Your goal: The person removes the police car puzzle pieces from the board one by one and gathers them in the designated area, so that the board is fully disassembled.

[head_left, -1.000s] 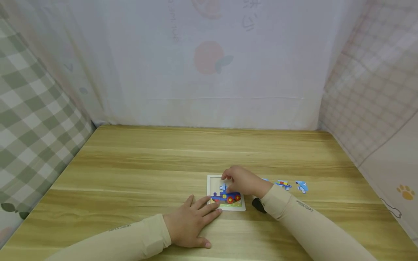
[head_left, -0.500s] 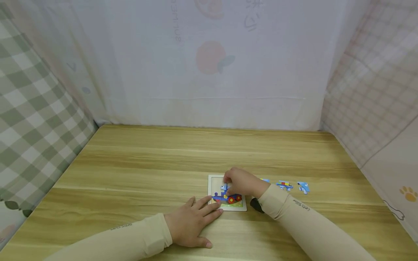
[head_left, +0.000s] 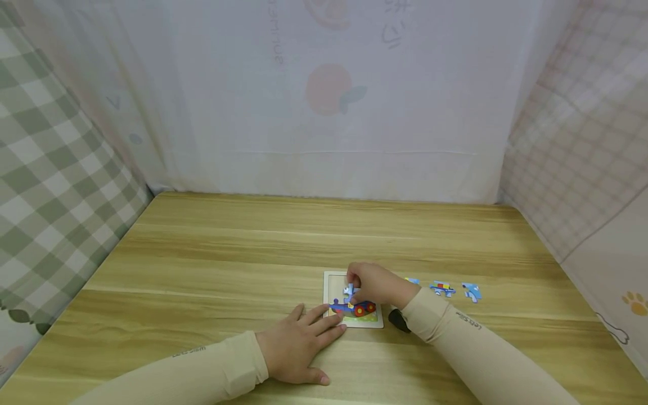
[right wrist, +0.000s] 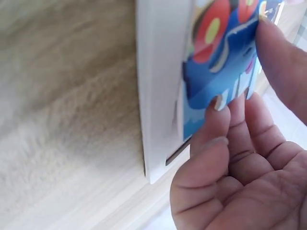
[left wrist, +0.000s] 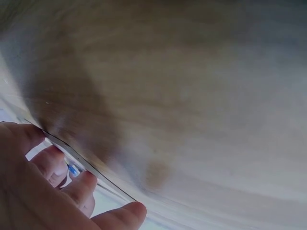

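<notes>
A small white-framed jigsaw board (head_left: 326, 284) lies on the table. Its lower part holds fitted pieces picturing a blue train (head_left: 364, 309) with red wheels. My right hand (head_left: 377, 283) bends over the board and pinches a blue puzzle piece (head_left: 348, 292) with a white eye, at the train's upper left. From the right wrist view, the thumb and fingertips touch the blue pieces (right wrist: 206, 81); how far the pinched one sits in the board cannot be told. My left hand (head_left: 298, 346) lies spread, fingertips on the board's lower left edge.
Right of the board lie loose puzzle pieces: one with coloured blocks (head_left: 442, 288), one light blue (head_left: 472, 291), and one partly hidden (head_left: 412, 280) behind the right wrist. A black object (head_left: 399, 320) shows under that wrist. Cloth walls (head_left: 243, 169) enclose the wooden table.
The right hand's fingers have shifted slightly over the board, and the puzzle piece with the eye has moved a little with them. The left hand stays in place.
</notes>
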The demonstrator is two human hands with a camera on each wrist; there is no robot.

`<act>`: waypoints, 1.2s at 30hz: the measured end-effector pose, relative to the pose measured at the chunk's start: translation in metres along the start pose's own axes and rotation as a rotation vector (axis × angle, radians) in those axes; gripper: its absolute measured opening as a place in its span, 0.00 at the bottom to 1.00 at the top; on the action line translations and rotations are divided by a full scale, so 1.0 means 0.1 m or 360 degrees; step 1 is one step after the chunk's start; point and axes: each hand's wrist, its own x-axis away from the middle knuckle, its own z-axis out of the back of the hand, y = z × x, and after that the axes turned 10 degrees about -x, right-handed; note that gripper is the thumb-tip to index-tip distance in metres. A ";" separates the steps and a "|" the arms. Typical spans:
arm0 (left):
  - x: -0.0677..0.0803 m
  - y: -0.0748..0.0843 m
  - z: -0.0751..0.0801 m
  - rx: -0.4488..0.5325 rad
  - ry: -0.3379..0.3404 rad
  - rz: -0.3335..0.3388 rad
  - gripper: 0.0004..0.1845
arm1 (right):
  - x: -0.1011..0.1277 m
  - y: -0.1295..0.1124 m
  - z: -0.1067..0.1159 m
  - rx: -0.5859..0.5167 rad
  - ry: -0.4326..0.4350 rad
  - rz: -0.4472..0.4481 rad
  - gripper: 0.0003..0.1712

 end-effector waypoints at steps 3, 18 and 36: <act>0.00 0.00 0.00 -0.0005 0.0001 -0.0002 0.43 | 0.00 0.01 -0.01 -0.0029 0.0007 -0.0004 0.16; -0.01 -0.01 0.01 -0.0009 -0.0029 0.0002 0.43 | 0.02 0.04 -0.03 -0.0067 0.0055 0.0047 0.15; -0.01 0.02 0.03 0.0001 -0.0038 0.0025 0.42 | 0.07 0.04 -0.06 -0.0185 0.0073 0.0108 0.17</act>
